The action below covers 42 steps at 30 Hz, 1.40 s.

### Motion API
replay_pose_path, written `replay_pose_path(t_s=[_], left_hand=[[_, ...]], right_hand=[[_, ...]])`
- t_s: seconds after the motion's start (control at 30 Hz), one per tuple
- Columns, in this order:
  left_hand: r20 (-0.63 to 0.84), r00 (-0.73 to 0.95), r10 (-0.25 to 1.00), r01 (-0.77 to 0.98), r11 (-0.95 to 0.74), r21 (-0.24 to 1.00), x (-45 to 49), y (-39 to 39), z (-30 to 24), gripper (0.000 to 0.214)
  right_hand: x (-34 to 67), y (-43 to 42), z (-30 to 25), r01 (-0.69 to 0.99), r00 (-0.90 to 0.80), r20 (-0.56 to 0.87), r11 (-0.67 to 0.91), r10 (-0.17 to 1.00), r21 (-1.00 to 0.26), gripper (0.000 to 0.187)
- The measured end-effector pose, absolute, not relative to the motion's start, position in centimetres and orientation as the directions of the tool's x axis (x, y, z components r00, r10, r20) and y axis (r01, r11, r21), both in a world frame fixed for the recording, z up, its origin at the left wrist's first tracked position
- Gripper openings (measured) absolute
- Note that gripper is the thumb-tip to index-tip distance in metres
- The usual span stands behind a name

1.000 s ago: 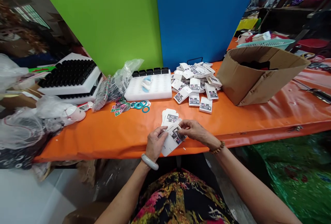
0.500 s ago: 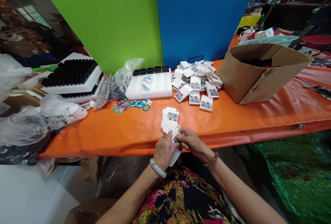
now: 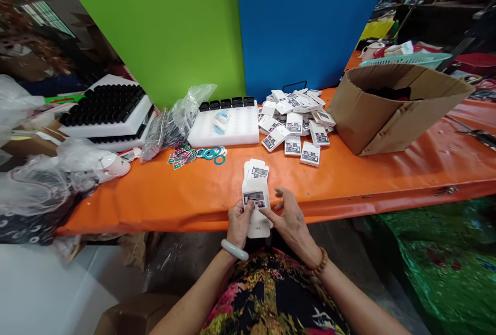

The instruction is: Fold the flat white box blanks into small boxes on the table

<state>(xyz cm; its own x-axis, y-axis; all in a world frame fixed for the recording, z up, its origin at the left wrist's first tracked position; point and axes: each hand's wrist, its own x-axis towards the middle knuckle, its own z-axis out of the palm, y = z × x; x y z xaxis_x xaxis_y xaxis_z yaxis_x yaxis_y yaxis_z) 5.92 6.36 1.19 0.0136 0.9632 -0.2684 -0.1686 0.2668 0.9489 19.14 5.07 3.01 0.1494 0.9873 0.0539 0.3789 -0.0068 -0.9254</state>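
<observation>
centrally, a flat white carton [image 3: 257, 223] with a printed panel lay between my two hands, at the front edge of the orange tabletop [image 3: 174, 195]. its long axis ran nearly straight away from my body, the near end seeming to reach past the edge, the far end pointing at more flat cartons [image 3: 256, 165] just beyond. my left hand [image 3: 237, 224] was the nearer one: it pinched the carton by its left side, thumb on the upper face. my right hand [image 3: 292, 220] stood to the carton's right, fingers spread and loosely curled, thumb over the right edge; i could not tell whether that thumb touched. further off, ahead and slightly right, small white boxes [image 3: 294, 124] sat heaped beside a brown cardboard box [image 3: 356, 128].
</observation>
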Motion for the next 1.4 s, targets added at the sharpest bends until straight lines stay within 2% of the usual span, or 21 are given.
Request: replay_pose_path(t_s=[0.1, 0.2, 0.27, 0.37, 0.47, 0.53, 0.6, 0.73, 0.87, 1.03, 1.13, 1.2, 1.27, 1.33, 1.4], left_hand=[[-0.313, -0.043, 0.949, -0.293, 0.287, 0.912, 6.2, 6.3, 1.6, 0.039], [-0.287, -0.033, 0.957, -0.291, 0.265, 0.919, 6.2, 6.0, 2.0, 0.034], [-0.224, -0.032, 0.974, -0.256, 0.209, 0.944, 5.9, 5.9, 2.1, 0.032], [-0.142, -0.055, 0.988, -0.156, 0.132, 0.979, 5.3, 5.6, 1.8, 0.044], [-0.117, -0.015, 0.993, -0.042, 0.116, 0.992, 5.0, 4.8, 1.3, 0.046], [-0.107, 0.03, 0.994, 0.026, 0.106, 0.994, 5.0, 4.1, 0.9, 0.041], [-0.123, 0.075, 0.99, 0.096, 0.116, 0.989, 5.0, 3.4, 0.6, 0.035], [-0.223, 0.185, 0.957, 0.176, 0.19, 0.966, 4.7, 2.4, 0.2, 0.029], [-0.293, 0.268, 0.917, 0.255, 0.226, 0.94, 4.5, 2.0, 0.4, 0.027], [-0.304, 0.269, 0.914, 0.396, 0.183, 0.9, 4.8, 2.4, 0.8, 0.027], [-0.235, 0.244, 0.941, 0.362, 0.136, 0.922, 5.1, 3.0, 1.1, 0.023], [-0.225, 0.221, 0.949, 0.248, 0.168, 0.954, 5.4, 3.5, 1.3, 0.015], [-0.266, 0.223, 0.938, 0.115, 0.245, 0.963, 5.6, 4.0, 1.5, 0.028], [-0.298, 0.254, 0.92, 0.058, 0.293, 0.954, 5.7, 4.4, 1.5, 0.037], [-0.309, 0.266, 0.913, 0.087, 0.297, 0.951, 5.7, 4.5, 1.4, 0.024]], right_hand=[[19.9, 5.2, 1.5, 0.091, -0.071, -0.194, -0.187, 0.978, -0.978, 0.028], [20.4, 5.2, 0.4, -0.068, -0.134, -0.237, -0.247, 0.962, -0.967, 0.033], [20.7, 4.8, 0.0, -0.046, -0.135, -0.23, -0.238, 0.964, -0.97, 0.032], [20.9, 3.9, -0.2, 0.073, -0.098, -0.151, -0.145, 0.984, -0.987, 0.024], [21.0, 3.0, -0.4, 0.14, -0.063, -0.032, -0.023, 0.998, -0.99, 0.046], [21.2, 2.6, -0.5, 0.167, -0.069, 0.005, 0.016, 0.998, -0.986, 0.043], [21.5, 2.2, -0.5, 0.183, -0.092, -0.005, 0.012, 0.996, -0.983, 0.036], [22.2, 1.1, -0.4, 0.149, -0.172, -0.109, -0.083, 0.979, -0.985, 0.033], [22.8, -0.3, 0.0, 0.127, -0.254, -0.186, -0.158, 0.949, -0.979, 0.018], [22.7, -0.6, -0.1, 0.174, -0.159, -0.195, -0.167, 0.968, -0.971, 0.028], [22.4, 0.3, -0.4, 0.034, -0.094, -0.226, -0.224, 0.97, -0.974, 0.028], [22.3, 1.1, -0.5, -0.126, -0.085, -0.251, -0.261, 0.964, -0.957, 0.032], [22.5, 1.9, -0.5, -0.22, -0.161, -0.276, -0.307, 0.947, -0.926, 0.042], [22.8, 2.4, -0.2, -0.191, -0.248, -0.283, -0.333, 0.927, -0.924, 0.035], [23.1, 2.5, 0.2, -0.06, -0.233, -0.24, -0.26, 0.943, -0.964, 0.022]])
